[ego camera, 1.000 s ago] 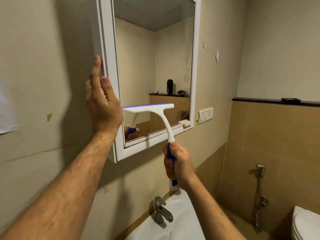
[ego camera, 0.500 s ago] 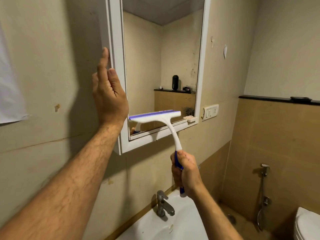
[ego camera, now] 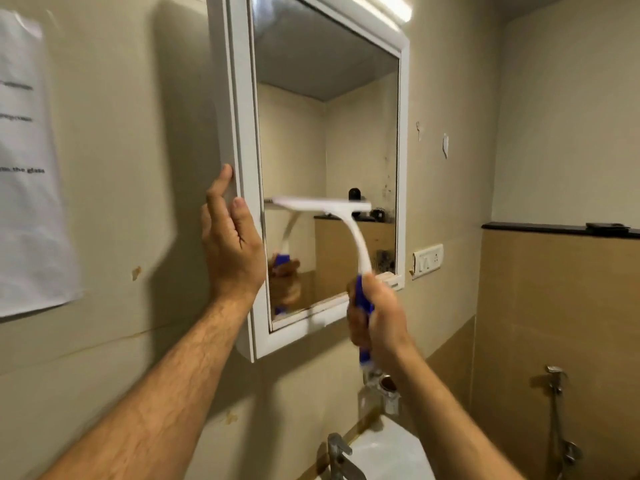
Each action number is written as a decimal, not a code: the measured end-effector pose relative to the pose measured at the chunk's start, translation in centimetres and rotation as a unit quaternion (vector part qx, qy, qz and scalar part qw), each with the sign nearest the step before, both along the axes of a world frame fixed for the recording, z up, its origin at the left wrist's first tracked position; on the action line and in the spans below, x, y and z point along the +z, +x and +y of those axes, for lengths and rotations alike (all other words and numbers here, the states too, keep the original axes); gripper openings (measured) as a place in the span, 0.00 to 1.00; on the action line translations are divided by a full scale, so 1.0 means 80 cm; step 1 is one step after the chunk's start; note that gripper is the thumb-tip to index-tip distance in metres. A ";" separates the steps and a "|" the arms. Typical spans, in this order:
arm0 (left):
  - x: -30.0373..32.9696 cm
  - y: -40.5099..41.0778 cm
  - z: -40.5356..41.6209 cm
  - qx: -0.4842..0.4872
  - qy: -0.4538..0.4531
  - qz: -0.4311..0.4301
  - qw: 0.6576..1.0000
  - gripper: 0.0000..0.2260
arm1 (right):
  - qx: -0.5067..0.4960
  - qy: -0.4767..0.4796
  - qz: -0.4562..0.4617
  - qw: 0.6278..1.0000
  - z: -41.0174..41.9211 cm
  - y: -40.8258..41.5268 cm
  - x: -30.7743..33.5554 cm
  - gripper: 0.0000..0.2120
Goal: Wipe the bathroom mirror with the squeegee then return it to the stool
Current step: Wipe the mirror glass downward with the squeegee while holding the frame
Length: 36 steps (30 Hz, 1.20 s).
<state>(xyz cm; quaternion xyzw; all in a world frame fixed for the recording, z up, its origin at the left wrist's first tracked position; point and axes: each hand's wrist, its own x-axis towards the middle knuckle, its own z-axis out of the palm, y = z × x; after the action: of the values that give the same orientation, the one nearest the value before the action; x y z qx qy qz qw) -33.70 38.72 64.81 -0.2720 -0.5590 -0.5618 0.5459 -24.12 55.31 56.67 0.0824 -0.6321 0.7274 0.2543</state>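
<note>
The right hand grips the squeegee handle, blade against the mirror. The left hand rests straight-fingered, fingers together, on the frame.

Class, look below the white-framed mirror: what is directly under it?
Under the mirror are a metal tap and a white basin. The right hand and forearm cover part of the basin.

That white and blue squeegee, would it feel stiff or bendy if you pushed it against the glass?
The squeegee probably feels light: the right hand alone holds it up. Its thin curved white neck looks like rigid plastic, so likely stiff. The blade edge on the mirror may flex; blur hides it.
</note>
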 end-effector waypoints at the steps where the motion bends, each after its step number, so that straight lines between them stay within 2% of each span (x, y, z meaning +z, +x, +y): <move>1: 0.004 0.001 0.000 -0.002 -0.001 0.002 1.000 0.17 | -0.001 -0.006 0.010 1.000 -0.003 -0.005 0.036 0.20; 3: 0.018 0.003 0.001 -0.006 -0.006 0.002 1.000 0.16 | -0.004 -0.011 0.027 1.000 -0.009 -0.015 0.089 0.21; 5: 0.041 0.003 0.001 -0.012 -0.011 0.004 1.000 0.16 | -0.005 -0.013 0.030 0.999 -0.014 -0.024 0.109 0.22; 11: 0.137 -0.006 -0.005 0.001 -0.036 0.020 0.999 0.20 | -0.011 0.020 0.040 0.999 -0.003 -0.025 0.064 0.21; 14: 0.160 -0.007 -0.002 0.008 -0.044 0.031 0.999 0.20 | -0.028 0.021 0.066 0.997 0.007 -0.023 0.087 0.20; 17: 0.154 -0.005 -0.003 0.009 -0.051 0.025 0.998 0.21 | -0.028 -0.014 0.105 0.994 0.008 -0.026 0.165 0.21; 22: 0.148 0.006 -0.005 0.016 -0.061 -0.017 0.998 0.22 | -0.021 -0.053 0.091 0.994 -0.015 -0.042 0.271 0.20; 31: 0.145 0.008 -0.002 0.015 -0.063 -0.035 0.997 0.22 | -0.001 -0.034 0.119 0.992 -0.031 -0.058 0.247 0.20; 36: 0.145 0.008 -0.003 0.021 -0.065 -0.046 0.997 0.23 | -0.021 -0.051 0.126 0.990 -0.032 -0.058 0.278 0.19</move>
<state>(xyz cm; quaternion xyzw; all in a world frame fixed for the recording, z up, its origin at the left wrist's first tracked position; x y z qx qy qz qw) -33.06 38.50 76.40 -0.2691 -0.6244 -0.5245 0.5124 -28.77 52.74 78.93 0.1472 -0.5588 0.7367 0.3513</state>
